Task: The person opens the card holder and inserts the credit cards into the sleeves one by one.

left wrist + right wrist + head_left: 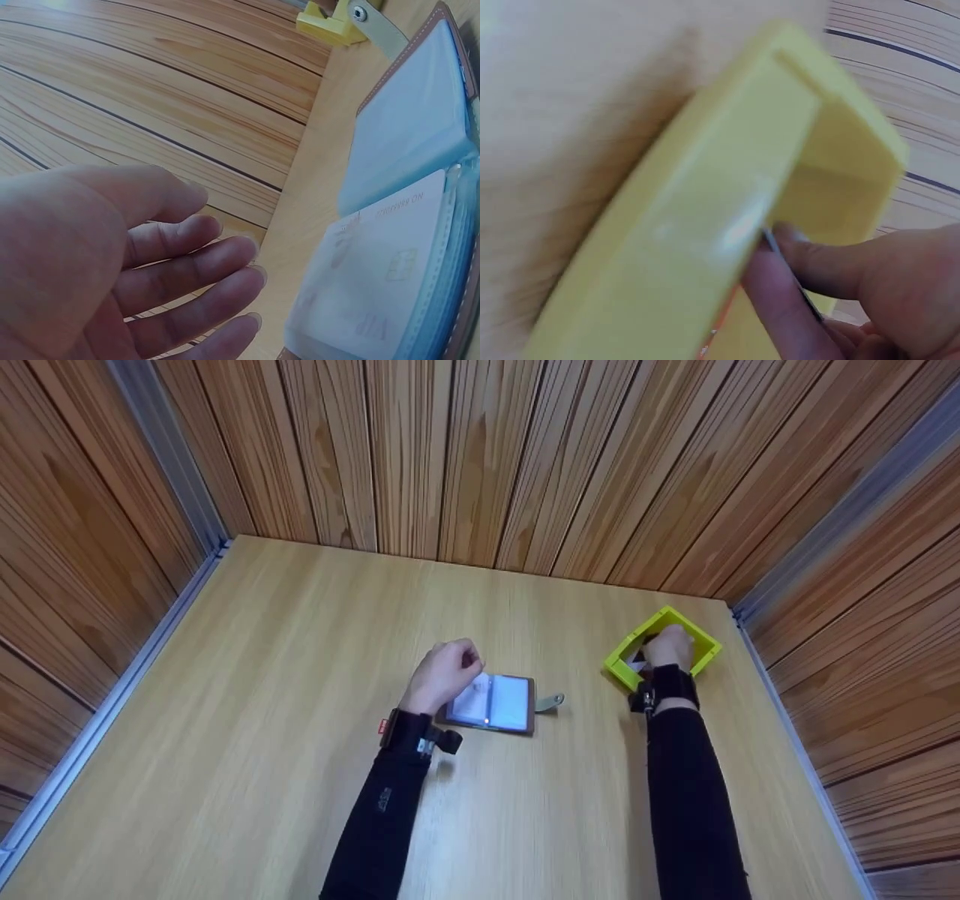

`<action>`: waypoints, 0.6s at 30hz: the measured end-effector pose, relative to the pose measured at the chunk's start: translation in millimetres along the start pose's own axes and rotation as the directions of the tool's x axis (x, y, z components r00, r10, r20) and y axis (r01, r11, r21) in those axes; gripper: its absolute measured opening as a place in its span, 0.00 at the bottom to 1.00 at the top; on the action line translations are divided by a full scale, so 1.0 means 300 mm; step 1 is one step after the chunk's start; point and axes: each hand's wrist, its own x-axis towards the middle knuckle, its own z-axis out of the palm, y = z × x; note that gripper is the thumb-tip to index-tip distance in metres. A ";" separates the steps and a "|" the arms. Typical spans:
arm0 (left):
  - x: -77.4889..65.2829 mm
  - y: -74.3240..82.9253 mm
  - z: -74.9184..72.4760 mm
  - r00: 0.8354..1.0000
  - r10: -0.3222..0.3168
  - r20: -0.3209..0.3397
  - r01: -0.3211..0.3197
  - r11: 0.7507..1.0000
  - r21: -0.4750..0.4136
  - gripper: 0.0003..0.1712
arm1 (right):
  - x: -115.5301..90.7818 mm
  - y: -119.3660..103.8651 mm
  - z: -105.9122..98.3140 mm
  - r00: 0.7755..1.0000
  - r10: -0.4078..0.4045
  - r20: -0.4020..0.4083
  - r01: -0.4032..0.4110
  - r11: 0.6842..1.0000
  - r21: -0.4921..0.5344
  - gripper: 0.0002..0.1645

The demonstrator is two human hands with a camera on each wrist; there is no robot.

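A brown card holder (532, 706) lies spread on the table, its clear sleeves facing up. Inside its left half a whitish card (367, 270) with a chip and printed lettering shows in a sleeve; the right half's sleeve (511, 701) looks pale and blank. My left hand (442, 676) hovers beside the holder's left part, fingers loosely bent and holding nothing. Over at the right, my right hand (670, 646) reaches into a yellow box (709, 647). Between its thumb and fingers it pinches a thin card (793, 276), seen nearly edge-on.
A strap with a metal snap (551, 703) sticks out from the holder's right side. Something white (637, 664) lies in the box by the right hand. Wood-plank walls (480, 465) enclose the table's back and sides.
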 end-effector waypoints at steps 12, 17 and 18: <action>-0.006 -0.001 0.003 1.000 -0.015 0.023 0.015 1.000 0.001 0.07 | -0.088 0.005 -0.055 0.999 0.038 -0.006 -0.038 0.999 0.010 0.22; -0.008 0.007 -0.004 1.000 -0.015 0.015 0.016 1.000 -0.024 0.07 | -0.131 0.016 -0.091 0.998 -0.018 -0.054 0.023 0.995 0.097 0.26; -0.008 0.009 -0.005 1.000 -0.014 0.015 0.015 1.000 -0.028 0.07 | -0.142 0.013 -0.102 0.998 -0.021 -0.056 0.028 0.991 0.127 0.25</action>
